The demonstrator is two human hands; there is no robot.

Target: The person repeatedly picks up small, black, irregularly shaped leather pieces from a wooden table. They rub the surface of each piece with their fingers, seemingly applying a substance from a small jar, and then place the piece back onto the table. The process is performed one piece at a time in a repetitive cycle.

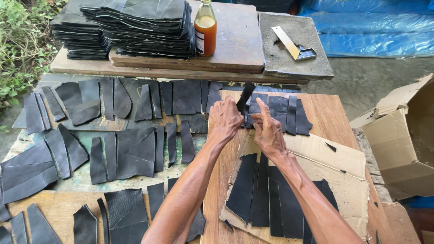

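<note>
My left hand (225, 116) pinches a narrow black leather strip (245, 96) that sticks up and away from it. My right hand (267, 131) is beside it, index finger raised, fingertips close to the strip's lower end; whether it grips the strip I cannot tell. Both hands hover over a wooden board (326, 113) bearing several black leather pieces (281, 112). Nearer to me, a flat cardboard sheet (334, 162) carries more black leather pieces (262, 194), partly hidden by my right forearm.
Many black leather offcuts (131, 151) lie spread over the left table. Stacks of leather sheets (135, 25) and an orange-filled bottle (205, 29) stand on boards at the back. A metal try square (294, 44) rests on a concrete slab. An open cardboard box (402, 140) stands at right.
</note>
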